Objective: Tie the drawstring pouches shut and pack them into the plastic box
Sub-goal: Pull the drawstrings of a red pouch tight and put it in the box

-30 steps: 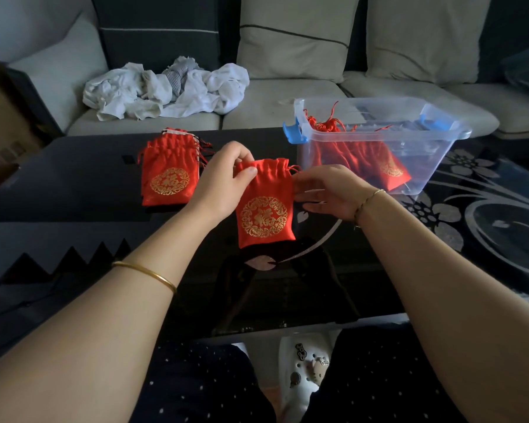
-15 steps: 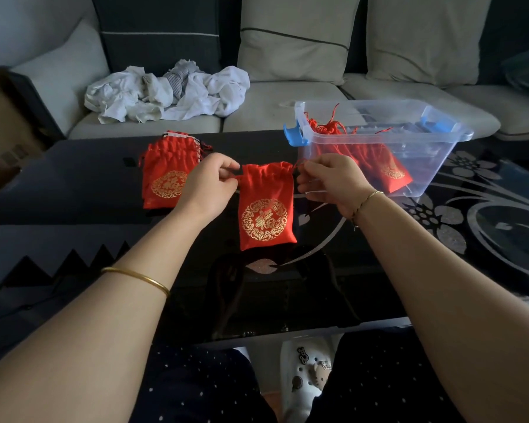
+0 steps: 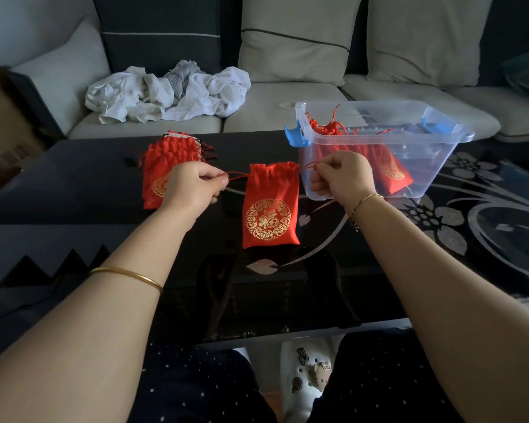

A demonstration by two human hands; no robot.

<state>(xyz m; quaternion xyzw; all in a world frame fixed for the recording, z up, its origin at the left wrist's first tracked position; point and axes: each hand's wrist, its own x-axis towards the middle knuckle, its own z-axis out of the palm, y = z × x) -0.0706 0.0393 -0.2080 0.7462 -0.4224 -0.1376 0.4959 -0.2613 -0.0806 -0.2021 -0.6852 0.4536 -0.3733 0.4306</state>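
A red drawstring pouch [image 3: 269,206] with a gold emblem lies on the dark glass table between my hands, its mouth gathered. My left hand [image 3: 193,186] pinches the red cord coming out of the pouch's left side. My right hand [image 3: 341,175] pinches the cord on the right side. Both cords are stretched outward. A stack of red pouches [image 3: 165,160] lies behind my left hand, partly hidden by it. The clear plastic box [image 3: 434,154] with blue latches stands behind my right hand and holds red pouches [image 3: 391,169] with loose cords.
The table [image 3: 74,190] is black glass with silver flower patterns at the right. A grey sofa behind it carries crumpled white cloth [image 3: 168,93] and cushions. A brown cardboard box [image 3: 0,123] sits at the far left. My knees and a white clog show below the table's front edge.
My hands have moved apart from the pouch's mouth, drawing the cords out to both sides. The mouth of the pouch has gathered tighter.
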